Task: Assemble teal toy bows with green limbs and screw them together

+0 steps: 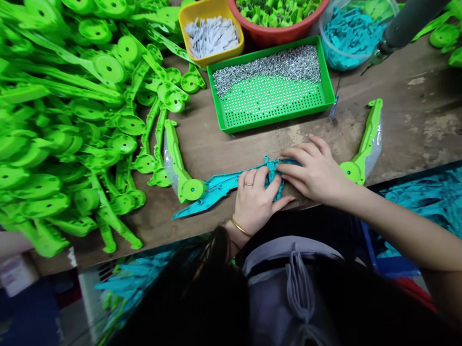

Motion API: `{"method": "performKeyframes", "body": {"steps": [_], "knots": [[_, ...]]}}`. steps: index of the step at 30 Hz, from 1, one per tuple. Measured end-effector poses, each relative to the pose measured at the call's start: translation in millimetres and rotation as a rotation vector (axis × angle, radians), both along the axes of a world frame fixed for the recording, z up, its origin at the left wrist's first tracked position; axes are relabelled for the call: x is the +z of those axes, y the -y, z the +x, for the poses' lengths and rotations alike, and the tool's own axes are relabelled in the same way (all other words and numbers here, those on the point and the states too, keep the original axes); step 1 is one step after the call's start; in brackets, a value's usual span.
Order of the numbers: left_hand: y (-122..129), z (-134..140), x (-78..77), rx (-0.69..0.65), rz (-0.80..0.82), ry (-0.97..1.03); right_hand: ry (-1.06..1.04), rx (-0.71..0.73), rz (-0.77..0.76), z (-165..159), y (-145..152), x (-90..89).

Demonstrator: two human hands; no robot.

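A blue plastic toy bow body (219, 189) lies across the near part of the table, with a green curved arm (176, 165) at its left end and another green arm (367, 143) at the right. My left hand (255, 196) grips the body just left of its middle, thumb and fingers closed around it. Fingertips of my right hand (313, 171) press together on the blue middle piece from the right. Both hands hide much of that middle section, so any small part under the fingers cannot be made out.
Green plastic arms (109, 68) are heaped on the left. Behind the bow stands a green tray (274, 122) of screws. Further back are a yellow bin (190, 12), a red bowl (275, 36) and a clear tub (327, 48). A power screwdriver (407, 23) hangs at upper right.
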State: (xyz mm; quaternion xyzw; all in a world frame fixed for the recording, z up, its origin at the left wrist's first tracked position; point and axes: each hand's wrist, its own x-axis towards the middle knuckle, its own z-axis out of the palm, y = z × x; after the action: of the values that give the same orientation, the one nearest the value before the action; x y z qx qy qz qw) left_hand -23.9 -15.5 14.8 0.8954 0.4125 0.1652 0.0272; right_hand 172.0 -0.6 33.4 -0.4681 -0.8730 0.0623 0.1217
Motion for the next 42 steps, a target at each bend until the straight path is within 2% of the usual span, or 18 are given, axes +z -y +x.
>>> {"method": "performKeyframes", "body": {"steps": [4,7,11,13,18,21,27,32,36,42], "knots": [[1,1,-3.7,0.018,-0.002,0.015,0.040,0.002,-0.045,-3,-9,-1.4],[1,4,-4.9,0.060,-0.001,-0.004,-0.034,-0.024,-0.102,10,-13,6.5],[-2,8,-4.6,0.083,0.061,-0.010,-0.218,-0.331,-0.100,42,-3,19.9],[-3,8,-3.6,0.060,0.095,0.006,-0.226,-0.404,-0.094,51,7,20.1],[-2,5,-1.6,-0.015,0.146,0.052,-0.083,-0.352,-0.055,47,27,3.9],[-1,5,-3.7,0.005,0.142,0.050,-0.036,-0.346,-0.047,45,28,-2.3],[1,2,-9.9,0.018,0.063,0.069,-0.011,-0.336,-0.075,56,33,-2.1],[7,-4,-11.2,0.005,0.006,0.110,-0.043,-0.365,-0.012,57,42,-1.1],[10,-9,-9.0,0.036,0.014,0.159,-0.063,-0.363,0.042,46,40,4.9],[8,-6,-5.0,0.132,-0.026,0.233,-0.116,-0.203,0.050,14,23,2.8]]}}
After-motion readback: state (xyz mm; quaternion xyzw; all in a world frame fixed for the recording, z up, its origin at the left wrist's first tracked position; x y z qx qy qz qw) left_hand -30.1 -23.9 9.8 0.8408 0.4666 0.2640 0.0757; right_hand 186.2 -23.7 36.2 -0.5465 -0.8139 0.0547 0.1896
